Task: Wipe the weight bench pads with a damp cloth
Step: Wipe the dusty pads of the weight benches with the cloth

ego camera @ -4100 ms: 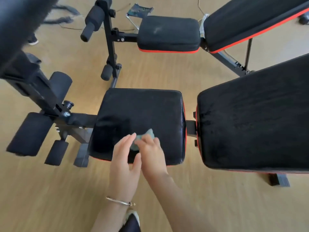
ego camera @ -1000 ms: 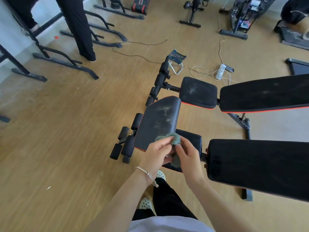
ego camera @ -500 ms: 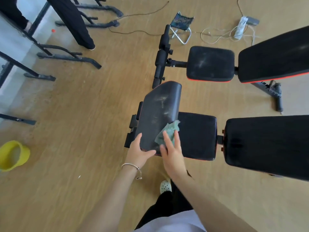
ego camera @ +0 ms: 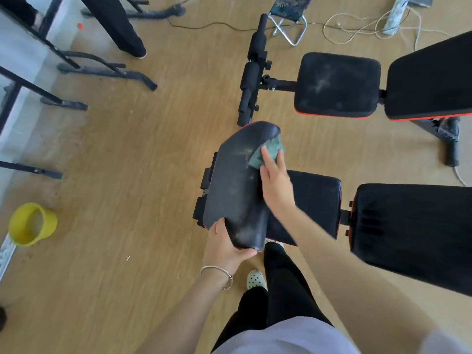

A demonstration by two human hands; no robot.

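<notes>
Raised black pad (ego camera: 237, 190): smooth, leather-like covering, rounded corners, red edging, streaked with pale dust. A crumpled grey-green cloth (ego camera: 270, 149) is pressed on its far right corner by the straight, slightly parted fingers of the right hand (ego camera: 275, 182). The near edge is clasped by the left hand (ego camera: 224, 247).

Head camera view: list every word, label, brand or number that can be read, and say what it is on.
None: no text is readable in this view.
The tilted black padded bench pad: dusty smears only, no label.
The yellow plastic bucket: plain.
The white power strip: too small and blurred to tell.
The folding stool's patterned fabric seat: a pattern, no words.
</notes>
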